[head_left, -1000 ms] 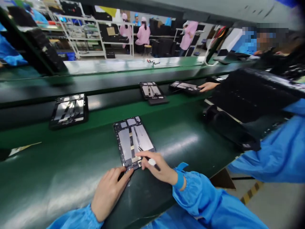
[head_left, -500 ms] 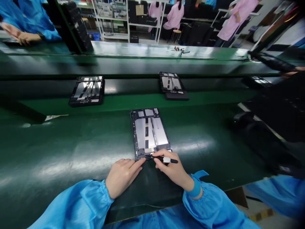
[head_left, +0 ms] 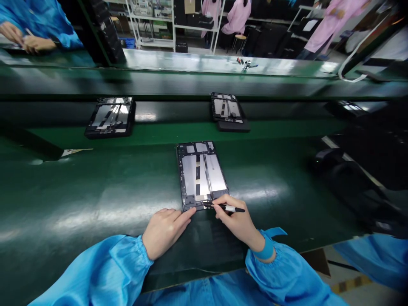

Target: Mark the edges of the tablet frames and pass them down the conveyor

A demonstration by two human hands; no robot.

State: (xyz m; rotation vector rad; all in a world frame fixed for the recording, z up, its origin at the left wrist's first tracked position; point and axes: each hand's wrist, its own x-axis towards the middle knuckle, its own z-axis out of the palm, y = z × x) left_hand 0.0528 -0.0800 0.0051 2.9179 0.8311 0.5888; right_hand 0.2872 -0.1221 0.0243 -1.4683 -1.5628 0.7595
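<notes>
A tablet with its back off (head_left: 189, 174) lies on the green bench in front of me, its silvery inner plates and dark strips showing. My right hand (head_left: 237, 219) pinches a pair of dark tweezers (head_left: 230, 208) with a pale band, and their tips meet the tablet's near edge right of its middle. My left hand (head_left: 168, 231) lies on the bench with fingers stretched out, its index fingertip touching the tablet's near left edge. Whether the tips grip a small part is too small to tell.
Beyond my bench, two more opened tablets rest on dark trays, a left tablet (head_left: 111, 117) and a right tablet (head_left: 226, 108). Dark equipment (head_left: 366, 144) stands at the right. A dark post (head_left: 32, 140) juts in from the left. A co-worker's hands (head_left: 35, 42) are across the line.
My right hand has shifted slightly right with the tweezers, whose tips have moved right along the tablet's near edge. My left hand stays at that edge. The view has tilted slightly.
</notes>
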